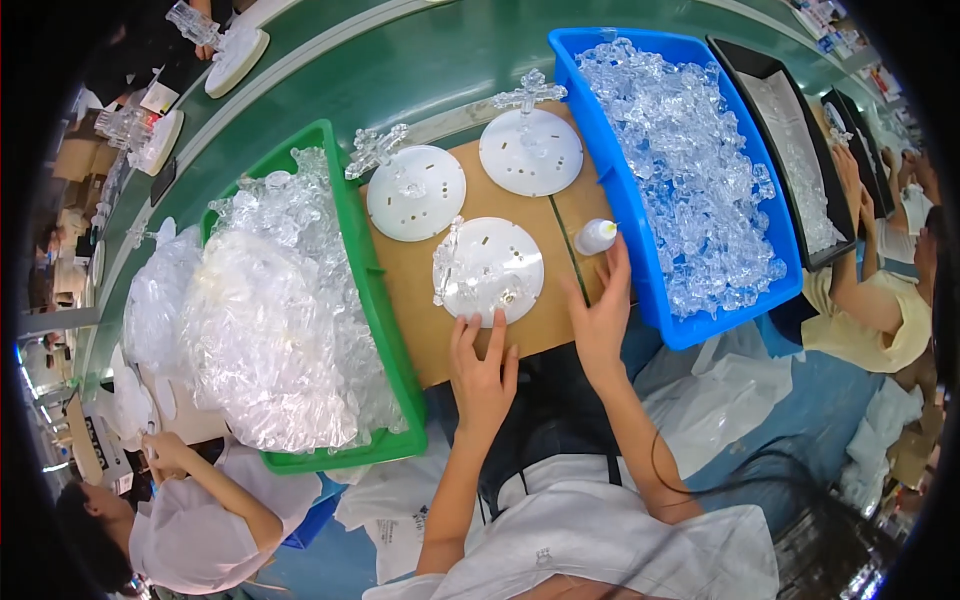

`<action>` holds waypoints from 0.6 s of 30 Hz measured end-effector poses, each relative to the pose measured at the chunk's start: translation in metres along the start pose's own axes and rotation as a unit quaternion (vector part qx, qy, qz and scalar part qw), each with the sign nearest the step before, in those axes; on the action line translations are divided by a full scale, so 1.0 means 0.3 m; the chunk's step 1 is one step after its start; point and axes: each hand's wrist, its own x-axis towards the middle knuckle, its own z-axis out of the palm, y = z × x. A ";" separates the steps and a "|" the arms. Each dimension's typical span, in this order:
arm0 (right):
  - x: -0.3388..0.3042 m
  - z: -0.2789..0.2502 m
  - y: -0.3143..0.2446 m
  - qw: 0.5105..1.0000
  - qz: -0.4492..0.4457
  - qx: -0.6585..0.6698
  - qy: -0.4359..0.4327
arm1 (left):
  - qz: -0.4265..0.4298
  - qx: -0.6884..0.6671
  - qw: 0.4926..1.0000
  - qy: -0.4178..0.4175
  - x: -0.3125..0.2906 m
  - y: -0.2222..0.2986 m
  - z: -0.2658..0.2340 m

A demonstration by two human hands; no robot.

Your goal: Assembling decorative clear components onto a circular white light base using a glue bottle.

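A round white disc (510,247) lies on the brown board in front of me, with clear plastic parts on its left and lower portions. My left hand (481,378) rests its fingertips at the disc's near edge, fingers spread. Over to the right, my right hand (602,318) is open, its thumb apart from the fingers. Its fingertips are beside a small white squeeze bottle (594,238) with a yellowish tip; whether they touch it I cannot tell. Farther back are two more white discs, left (425,205) and right (545,150), each with a clear cross-shaped piece standing on it.
A green bin (375,320) of bagged clear parts borders the board on the left. On the right is a blue bin (640,235) full of loose clear pieces, with a black tray (835,230) beyond. Co-workers sit at both sides; a green conveyor (450,60) runs behind.
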 end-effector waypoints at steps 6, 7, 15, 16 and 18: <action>0.073 0.032 0.049 0.998 -0.021 0.016 0.058 | -0.005 -0.016 1.000 -0.012 0.009 0.011 0.019; 0.039 0.016 0.051 0.998 -0.020 0.018 0.060 | -0.005 -0.010 1.000 -0.008 0.010 0.012 0.023; -0.210 -0.151 -0.051 0.991 0.057 -0.004 -0.124 | -0.013 0.014 1.000 -0.015 0.010 0.034 0.045; -0.206 -0.148 -0.047 0.991 0.060 -0.003 -0.124 | -0.013 0.010 1.000 -0.016 0.011 0.035 0.044; -0.172 -0.132 -0.044 0.985 0.012 -0.084 -0.151 | -0.010 0.009 1.000 -0.018 0.015 0.032 0.039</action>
